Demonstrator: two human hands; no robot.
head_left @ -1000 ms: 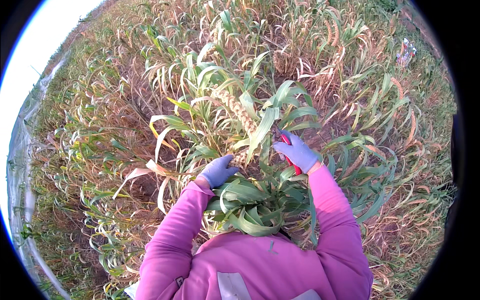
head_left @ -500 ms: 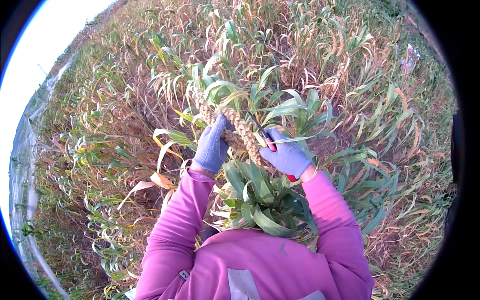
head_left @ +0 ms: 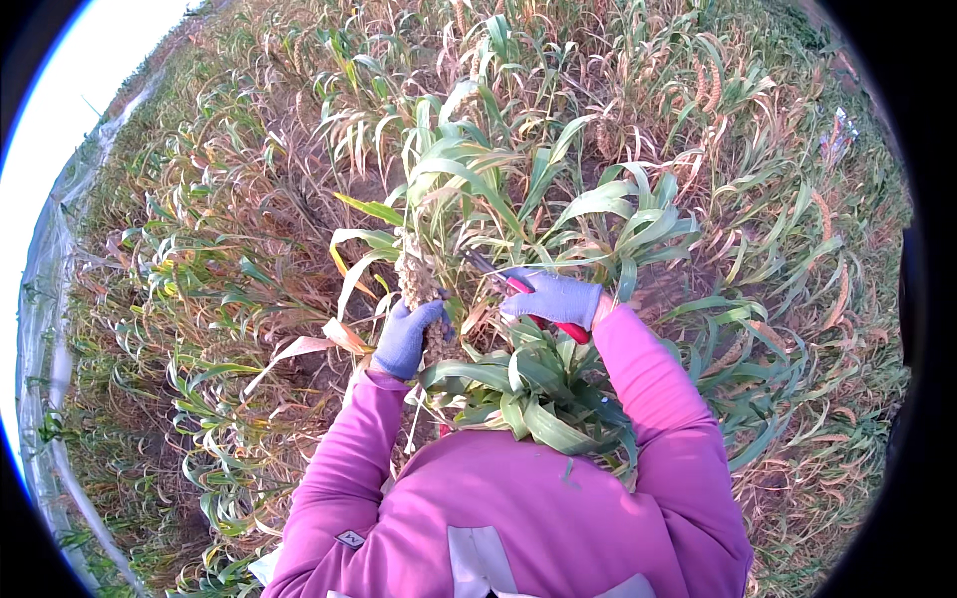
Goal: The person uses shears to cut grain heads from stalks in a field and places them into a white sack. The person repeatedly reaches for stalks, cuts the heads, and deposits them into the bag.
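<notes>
My left hand (head_left: 404, 337), in a grey-blue glove, is closed around a small bunch of tan millet heads (head_left: 415, 276). They stand roughly upright, rising above the fist and partly showing below it. My right hand (head_left: 558, 301), gloved alike, grips red-handled pruning shears (head_left: 573, 333). Their dark blades (head_left: 480, 262) point up and to the left, a little to the right of the millet heads. Whether the blades touch a stalk cannot be made out. Below the hands, against my chest, lies a clump of broad green leaves (head_left: 543, 384).
Dense millet plants with green and dried leaves (head_left: 249, 269) surround me. Drooping seed heads (head_left: 837, 296) hang at the right. Clear plastic sheeting (head_left: 48, 329) runs along the left edge. A colourful object (head_left: 838, 137) lies at the far right.
My left hand has drawn down toward my body, and the millet heads have turned from slanting to nearly upright. The shears have swung leftward, and more of their red handles shows.
</notes>
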